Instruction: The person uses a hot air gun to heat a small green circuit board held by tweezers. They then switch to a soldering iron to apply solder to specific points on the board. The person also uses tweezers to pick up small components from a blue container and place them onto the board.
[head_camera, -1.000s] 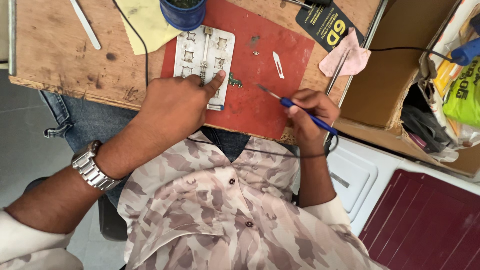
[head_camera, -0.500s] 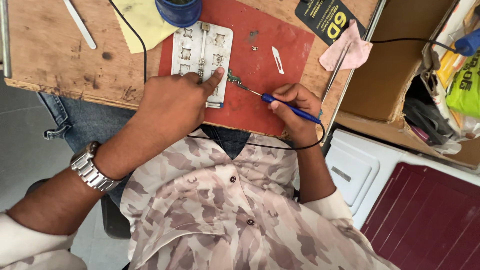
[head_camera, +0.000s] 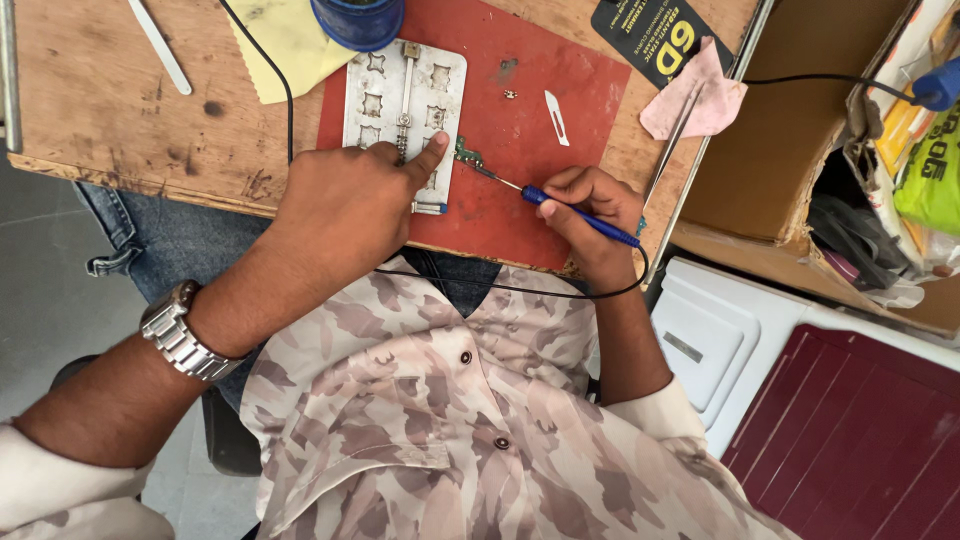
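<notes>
My right hand (head_camera: 588, 205) grips a blue-handled soldering iron (head_camera: 575, 212). Its tip touches a small green circuit part (head_camera: 467, 155) at the right edge of a metal holding plate (head_camera: 405, 95). My left hand (head_camera: 345, 205) rests on the lower part of that plate, with the forefinger stretched toward the green part. The plate lies on a red mat (head_camera: 520, 190) on a wooden table (head_camera: 100, 100). The iron's black cord (head_camera: 500, 290) loops under my hands.
A loose scalpel blade (head_camera: 556, 115) lies on the mat. A blue cup (head_camera: 357, 20), yellow cloth (head_camera: 280, 50), white spatula (head_camera: 160, 45), black card (head_camera: 650, 35) and pink cloth with tweezers (head_camera: 695, 100) sit behind. A cardboard box (head_camera: 790, 130) stands right.
My right hand has brought the iron leftward, from hanging clear over the mat to its tip touching the green part beside the plate. My left hand stays on the plate.
</notes>
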